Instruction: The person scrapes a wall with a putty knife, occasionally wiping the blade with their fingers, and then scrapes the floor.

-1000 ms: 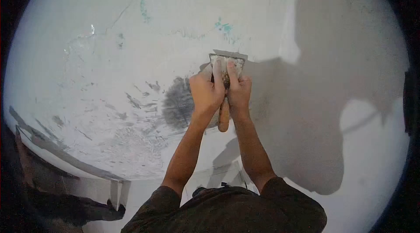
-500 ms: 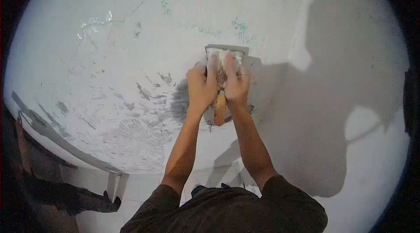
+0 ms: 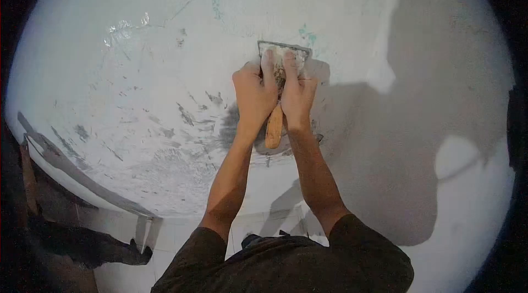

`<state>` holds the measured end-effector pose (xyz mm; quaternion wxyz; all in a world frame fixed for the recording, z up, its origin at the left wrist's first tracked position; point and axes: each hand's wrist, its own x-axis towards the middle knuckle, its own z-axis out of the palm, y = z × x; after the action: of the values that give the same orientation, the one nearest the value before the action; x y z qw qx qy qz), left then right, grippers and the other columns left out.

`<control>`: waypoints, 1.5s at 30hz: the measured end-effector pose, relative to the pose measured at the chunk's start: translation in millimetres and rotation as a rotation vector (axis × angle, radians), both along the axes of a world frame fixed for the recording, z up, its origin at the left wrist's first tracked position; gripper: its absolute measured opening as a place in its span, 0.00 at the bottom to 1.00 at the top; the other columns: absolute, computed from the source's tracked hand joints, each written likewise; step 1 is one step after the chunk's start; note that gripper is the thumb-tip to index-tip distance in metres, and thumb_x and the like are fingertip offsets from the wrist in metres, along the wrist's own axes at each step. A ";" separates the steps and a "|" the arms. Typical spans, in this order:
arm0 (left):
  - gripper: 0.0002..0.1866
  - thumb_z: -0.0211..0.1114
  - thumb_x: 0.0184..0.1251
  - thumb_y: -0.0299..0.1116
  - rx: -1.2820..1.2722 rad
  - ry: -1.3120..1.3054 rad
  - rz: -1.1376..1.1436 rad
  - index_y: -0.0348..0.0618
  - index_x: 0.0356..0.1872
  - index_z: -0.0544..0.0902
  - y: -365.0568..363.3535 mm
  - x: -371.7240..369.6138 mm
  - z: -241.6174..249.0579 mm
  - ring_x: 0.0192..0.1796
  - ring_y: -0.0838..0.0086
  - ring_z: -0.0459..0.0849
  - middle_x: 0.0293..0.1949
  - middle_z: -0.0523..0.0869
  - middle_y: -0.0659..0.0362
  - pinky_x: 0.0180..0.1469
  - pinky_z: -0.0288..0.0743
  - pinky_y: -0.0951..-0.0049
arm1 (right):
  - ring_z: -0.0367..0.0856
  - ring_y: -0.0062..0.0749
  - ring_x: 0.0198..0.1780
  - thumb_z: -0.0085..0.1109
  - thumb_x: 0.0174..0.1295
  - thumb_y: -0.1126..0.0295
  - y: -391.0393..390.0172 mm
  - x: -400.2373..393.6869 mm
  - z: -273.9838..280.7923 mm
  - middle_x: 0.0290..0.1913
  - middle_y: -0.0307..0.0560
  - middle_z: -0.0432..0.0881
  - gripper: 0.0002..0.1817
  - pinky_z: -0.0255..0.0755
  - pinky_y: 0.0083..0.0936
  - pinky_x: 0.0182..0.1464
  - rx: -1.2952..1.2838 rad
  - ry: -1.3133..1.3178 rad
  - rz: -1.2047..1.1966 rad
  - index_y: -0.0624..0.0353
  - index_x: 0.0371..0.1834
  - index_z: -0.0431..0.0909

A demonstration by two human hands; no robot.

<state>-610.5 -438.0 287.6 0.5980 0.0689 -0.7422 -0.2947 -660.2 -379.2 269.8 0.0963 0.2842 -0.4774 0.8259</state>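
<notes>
Both of my hands press a wooden-handled putty knife (image 3: 280,76) against the wall (image 3: 165,89). My left hand (image 3: 256,89) grips the left side of its wide blade, thumb lying along the metal. On the opposite side my right hand (image 3: 298,95) does the same, its thumb also pointing up. White paste coats the blade and some of my fingers. The wooden handle (image 3: 273,128) hangs down between my wrists, with neither palm around it. Above the blade's top edge the wall shows pale green specks. Fingers behind the blade are partly hidden.
Grey streaks and dark smudges (image 3: 190,117) mark the wall at lower left, with a crack above them. My shadow (image 3: 385,166) covers the right side. White floor tiles (image 3: 170,232) lie below. Dark objects (image 3: 88,241) stand at the lower left.
The putty knife and both hands have slid up the wall a little, and the handle leans slightly more to the left. My grip is the same.
</notes>
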 end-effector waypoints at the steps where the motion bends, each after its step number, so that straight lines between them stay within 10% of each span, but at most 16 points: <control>1: 0.23 0.56 0.70 0.37 0.021 -0.005 -0.006 0.28 0.17 0.73 1.5 1.0 0.1 0.14 0.59 0.69 0.14 0.73 0.41 0.21 0.61 0.61 | 0.66 0.13 0.27 0.53 0.69 0.60 3.7 3.2 2.8 0.21 0.33 0.74 0.21 0.62 0.22 0.26 0.054 -0.024 -0.012 0.66 0.24 0.76; 23: 0.24 0.55 0.70 0.38 0.029 0.013 0.024 0.29 0.16 0.72 2.0 -0.6 3.3 0.14 0.63 0.65 0.13 0.70 0.43 0.21 0.59 0.62 | 0.71 0.16 0.29 0.53 0.69 0.59 2.7 6.4 7.5 0.24 0.37 0.79 0.20 0.66 0.23 0.32 0.011 -0.041 0.028 0.66 0.26 0.78; 37: 0.23 0.56 0.68 0.39 0.012 -0.044 -0.002 0.29 0.17 0.75 -3.2 3.8 11.3 0.19 0.47 0.76 0.16 0.75 0.38 0.24 0.66 0.55 | 0.63 0.15 0.22 0.56 0.67 0.57 -7.9 13.4 11.0 0.16 0.34 0.70 0.26 0.60 0.25 0.23 -0.055 -0.105 -0.105 0.67 0.17 0.73; 45: 0.24 0.55 0.70 0.41 -0.015 -0.029 -0.051 0.28 0.19 0.75 -9.4 3.7 10.7 0.15 0.58 0.70 0.15 0.73 0.40 0.23 0.64 0.60 | 0.62 0.17 0.19 0.56 0.67 0.57 -9.9 18.1 8.7 0.14 0.35 0.68 0.28 0.59 0.26 0.22 -0.075 -0.117 -0.119 0.65 0.12 0.69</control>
<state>-606.8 -447.4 298.3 0.5798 0.0495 -0.7545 -0.3034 -642.0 -389.2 278.4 0.1279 0.2029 -0.4669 0.8512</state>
